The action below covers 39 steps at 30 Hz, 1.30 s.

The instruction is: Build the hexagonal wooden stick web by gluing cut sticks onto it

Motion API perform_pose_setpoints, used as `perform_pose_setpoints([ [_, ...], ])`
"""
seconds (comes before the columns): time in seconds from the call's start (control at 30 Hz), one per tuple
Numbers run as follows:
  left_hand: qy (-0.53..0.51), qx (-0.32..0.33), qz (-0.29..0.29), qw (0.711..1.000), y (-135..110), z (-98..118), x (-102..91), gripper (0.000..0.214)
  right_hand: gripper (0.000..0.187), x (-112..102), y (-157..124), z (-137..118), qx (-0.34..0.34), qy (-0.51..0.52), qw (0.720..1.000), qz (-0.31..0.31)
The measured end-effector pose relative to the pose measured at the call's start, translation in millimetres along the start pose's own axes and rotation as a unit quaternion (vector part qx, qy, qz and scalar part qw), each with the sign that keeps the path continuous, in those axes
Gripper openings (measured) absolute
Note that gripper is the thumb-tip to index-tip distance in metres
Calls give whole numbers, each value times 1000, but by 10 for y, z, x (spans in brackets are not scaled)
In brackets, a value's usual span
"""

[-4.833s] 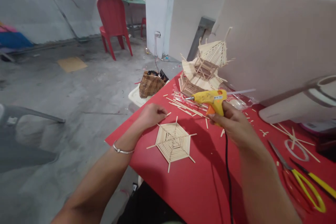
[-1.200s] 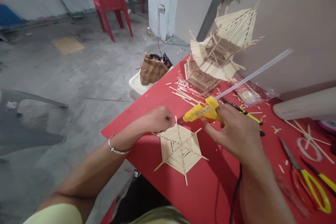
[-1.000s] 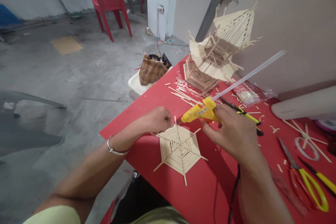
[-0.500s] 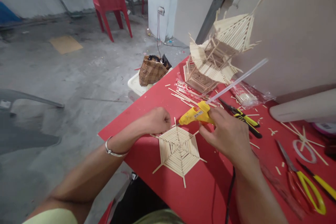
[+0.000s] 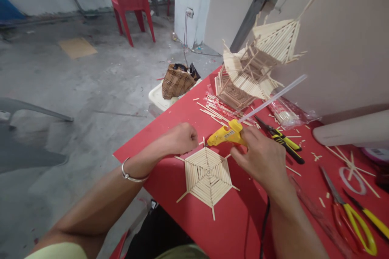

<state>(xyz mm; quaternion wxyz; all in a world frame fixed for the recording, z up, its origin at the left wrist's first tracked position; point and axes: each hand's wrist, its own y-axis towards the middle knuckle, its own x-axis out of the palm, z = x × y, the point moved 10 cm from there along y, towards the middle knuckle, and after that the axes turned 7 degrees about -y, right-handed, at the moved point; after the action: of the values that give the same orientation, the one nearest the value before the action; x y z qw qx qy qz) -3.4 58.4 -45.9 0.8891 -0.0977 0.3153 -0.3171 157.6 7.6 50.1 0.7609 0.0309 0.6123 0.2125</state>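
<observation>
A hexagonal web of thin wooden sticks [image 5: 208, 176] lies flat on the red table, its spoke ends poking out past the rim. My right hand [image 5: 263, 158] is wrapped round a yellow hot glue gun [image 5: 225, 133]; a long clear glue stick [image 5: 273, 98] juts from its back. The gun's nozzle is at the web's far spoke. Left of that spoke, my left hand [image 5: 184, 137] is closed, fingers curled under; whatever it pinches is hidden. A short bit of stick [image 5: 201, 143] shows between its fingertips and the spoke.
A tiered stick model [image 5: 258, 60] stands at the back, near loose sticks [image 5: 212, 113] and bagged sticks [image 5: 282, 111]. Pliers [image 5: 282, 139], scissors [image 5: 346, 206], a clear ring [image 5: 352, 180] and a pale roll [image 5: 349, 127] lie to the right. The gun's black cord [image 5: 265, 226] runs toward me.
The view has shifted slightly. A short bit of stick now shows beside the far spoke, near my left fingertips. The glue gun stays at about the same spot.
</observation>
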Motion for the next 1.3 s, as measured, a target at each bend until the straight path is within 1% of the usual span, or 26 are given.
perform_pose_setpoints([
  [0.1, 16, -8, 2, 1000, 1, -2, -1, 12, 24, 7, 2, -11, -4, -3, 1000, -2],
  [0.33, 13, 8, 0, 1000, -6, 18, 5, 12, 22, -30, 4, -8, 1, -15, 1000, 1],
  [0.57, 4, -11, -3, 1000, -17, 25, -4, 9, 23, -19, 3, -2, 1, 0, 1000, 4],
  [0.77, 12, 1, -6, 1000, -11, 36, 4, 11, 23, -47, 3, 1, 1, -10, 1000, 9],
  [0.87, 16, -6, -9, 1000, -14, 28, 9, 11, 25, -61, -1, -2, -1, -5, 1000, 13],
  [1.0, 22, -10, -10, 1000, -21, 46, 3, 11, 21, -48, 1, -9, -2, -6, 1000, 7],
  [1.1, 16, 0, -3, 1000, -23, 68, -13, 11, 19, -65, 5, -25, -5, -3, 1000, 12],
  [1.3, -8, -4, -14, 1000, -21, 38, 16, 14, 21, -86, 3, -65, -14, 4, 1000, 14],
])
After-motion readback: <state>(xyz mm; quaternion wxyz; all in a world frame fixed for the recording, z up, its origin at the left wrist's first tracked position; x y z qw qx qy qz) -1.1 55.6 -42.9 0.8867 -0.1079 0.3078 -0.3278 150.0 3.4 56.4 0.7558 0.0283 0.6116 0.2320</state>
